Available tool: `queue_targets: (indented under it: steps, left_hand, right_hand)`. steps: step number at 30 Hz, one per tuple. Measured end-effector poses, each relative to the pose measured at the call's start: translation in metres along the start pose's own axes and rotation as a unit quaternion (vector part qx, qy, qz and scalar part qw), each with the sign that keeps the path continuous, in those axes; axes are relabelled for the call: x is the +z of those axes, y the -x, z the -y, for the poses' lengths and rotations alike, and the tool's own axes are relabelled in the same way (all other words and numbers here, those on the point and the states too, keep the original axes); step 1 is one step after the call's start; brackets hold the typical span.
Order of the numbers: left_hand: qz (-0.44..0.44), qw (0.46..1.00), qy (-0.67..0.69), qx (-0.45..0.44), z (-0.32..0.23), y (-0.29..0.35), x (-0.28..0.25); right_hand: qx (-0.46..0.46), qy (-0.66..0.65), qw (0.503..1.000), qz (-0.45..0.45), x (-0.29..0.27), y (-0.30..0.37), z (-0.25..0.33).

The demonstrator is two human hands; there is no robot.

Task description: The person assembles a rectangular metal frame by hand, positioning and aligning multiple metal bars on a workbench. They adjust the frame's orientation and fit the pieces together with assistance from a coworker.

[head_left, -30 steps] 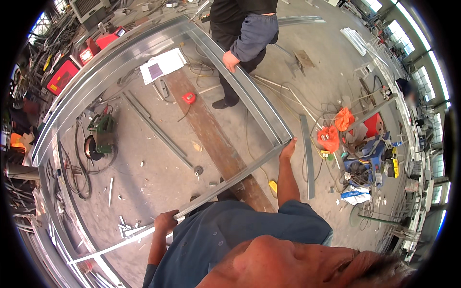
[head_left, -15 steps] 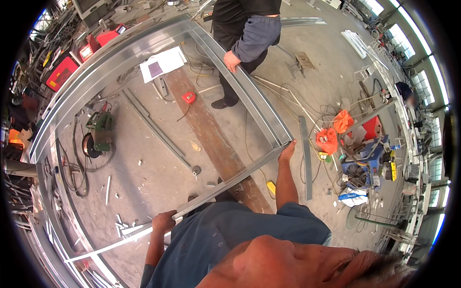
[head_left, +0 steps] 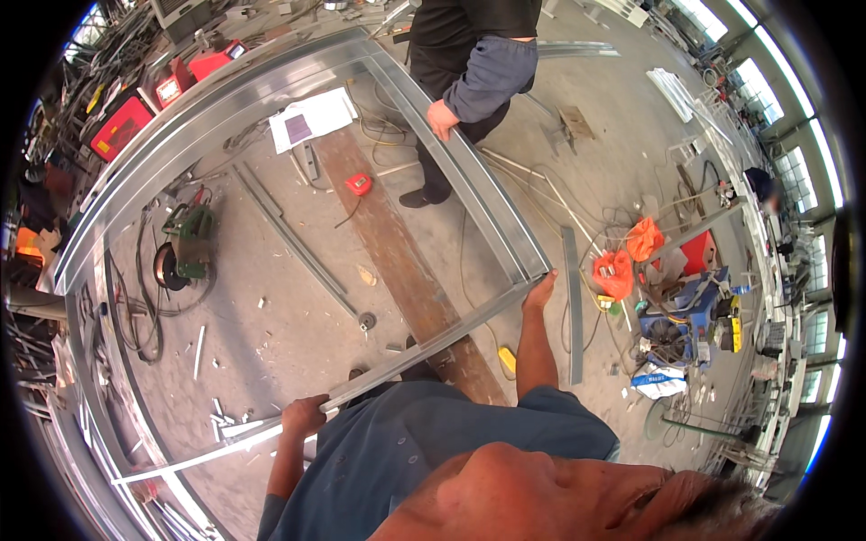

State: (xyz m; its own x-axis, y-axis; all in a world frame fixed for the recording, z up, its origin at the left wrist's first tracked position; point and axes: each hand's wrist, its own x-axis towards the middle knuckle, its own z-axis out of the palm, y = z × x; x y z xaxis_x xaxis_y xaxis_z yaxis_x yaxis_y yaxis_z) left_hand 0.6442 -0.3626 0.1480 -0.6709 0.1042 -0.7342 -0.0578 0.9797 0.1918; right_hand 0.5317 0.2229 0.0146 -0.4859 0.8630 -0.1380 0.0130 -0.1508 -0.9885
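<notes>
A large rectangular frame of grey metal profiles (head_left: 424,351) spans the view, raised above the floor. My left hand (head_left: 303,417) is closed round its near rail, left of my body. At the near right corner my right hand (head_left: 540,292) grips the frame, with its thumb up by the edge; the rest of its fingers are partly hidden. Across from me a person in dark clothes stands at the right rail, one hand (head_left: 442,119) resting on it. The frame's far left side runs off toward stacked metal profiles.
Through the frame show a rusty plank (head_left: 397,248), a red tape measure (head_left: 359,184), white papers (head_left: 313,118) and a green machine with a wire spool (head_left: 189,242). Red machines (head_left: 121,126) stand far left. Cables, orange bags (head_left: 613,273) and blue equipment (head_left: 684,316) lie right.
The view has shifted slightly. Both my hands keep their places on the frame, and the other person's hand stays on the right rail.
</notes>
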Motion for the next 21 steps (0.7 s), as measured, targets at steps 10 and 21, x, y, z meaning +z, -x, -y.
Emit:
queue_targets:
  steps: [10, 21]
  left_hand:
    - [0.006, 1.0, -0.01, -0.009, 0.001, -0.001, 0.002]
    - [0.005, 1.0, -0.008, -0.005, 0.011, -0.008, 0.009]
  right_hand:
    - [0.019, -0.009, 1.0, -0.016, -0.001, -0.002, -0.003]
    - [0.01, -0.017, 1.0, -0.002, -0.003, -0.004, -0.003]
